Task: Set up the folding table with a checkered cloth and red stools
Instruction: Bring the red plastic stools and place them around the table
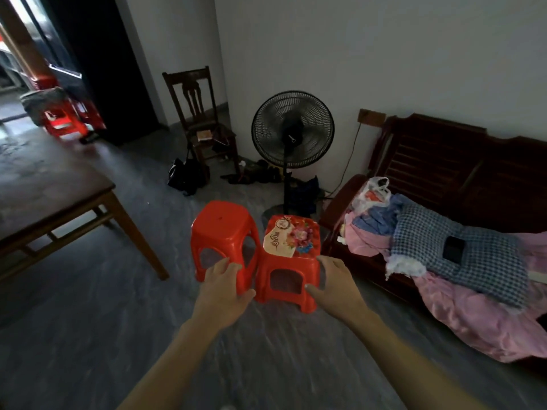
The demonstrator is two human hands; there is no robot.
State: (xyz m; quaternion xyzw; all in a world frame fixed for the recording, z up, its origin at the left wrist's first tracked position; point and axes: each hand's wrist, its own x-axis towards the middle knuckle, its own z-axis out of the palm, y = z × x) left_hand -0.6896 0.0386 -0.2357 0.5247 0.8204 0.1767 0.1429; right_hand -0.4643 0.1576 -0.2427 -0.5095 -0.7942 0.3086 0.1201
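Two bare forearms reach forward and down over the grey floor [88,321]. Left hand [226,287] sits at the lower near corner of the plain red stool [222,235], fingers [231,269] curled over a leg edge, thumb out to the right; looks like a grip, though motion blur makes contact hard to confirm. Right hand [333,281] is spread, fingers relaxed and straight, at the right side of the second red stool [288,267], thumb tip against its lower front leg, not wrapped round anything. This second stool has a flowered label on its seat. Both stools stand upright on the floor, side by side, nearly touching.

Checkered cloth [461,250], blue and white, lies rumpled on the dark wooden bench [444,173] at right, on top of pink fabric [473,315], with a small dark object on it. A plastic bag [371,192] sits at the bench's left end.

Brown wooden desk [53,187] at left, well apart from the stools. Black pedestal fan [293,128] stands behind the stools by the wall. Dark wooden chair [198,113] in the corner. More red stools [66,118] stacked near the doorway, blurred.
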